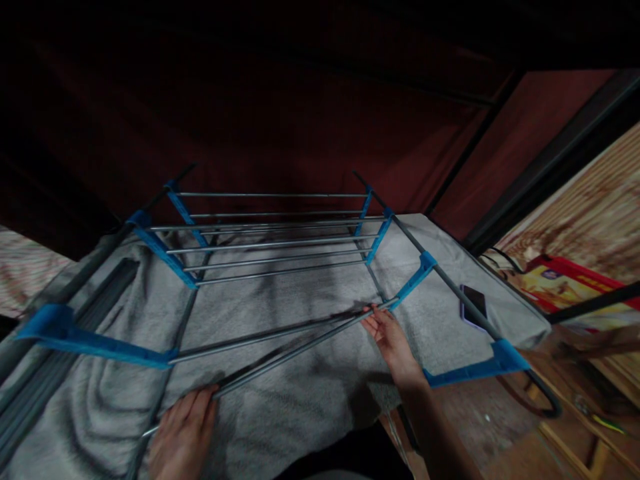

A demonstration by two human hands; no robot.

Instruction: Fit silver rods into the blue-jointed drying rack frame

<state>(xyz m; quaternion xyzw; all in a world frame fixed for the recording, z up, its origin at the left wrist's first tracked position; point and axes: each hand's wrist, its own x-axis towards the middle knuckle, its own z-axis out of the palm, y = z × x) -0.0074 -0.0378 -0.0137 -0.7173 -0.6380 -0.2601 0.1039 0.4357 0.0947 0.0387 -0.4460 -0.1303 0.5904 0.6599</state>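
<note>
A rack of grey metal tubes and blue plastic brackets lies on a grey blanket. My left hand (183, 430), fingers closed, grips one end of a loose grey rod (290, 355), whose tip sticks out beyond the hand. Farther right, the fingers of my right hand (389, 339) pinch the rod's other end beside a blue bracket (413, 281). Whether that end sits inside the bracket I cannot tell. Another rod (240, 344) runs from the left blue bracket (100, 343) toward my right hand, crossing near it. Several rods (280, 244) span the brackets at the far end.
Several loose grey tubes (65, 373) lie along the left of the blanket (280, 300). A phone (473, 307) rests at right, behind the side tube (463, 297). A lower right bracket (475, 370) juts past the blanket's edge. A red and yellow box (565, 283) stands beyond.
</note>
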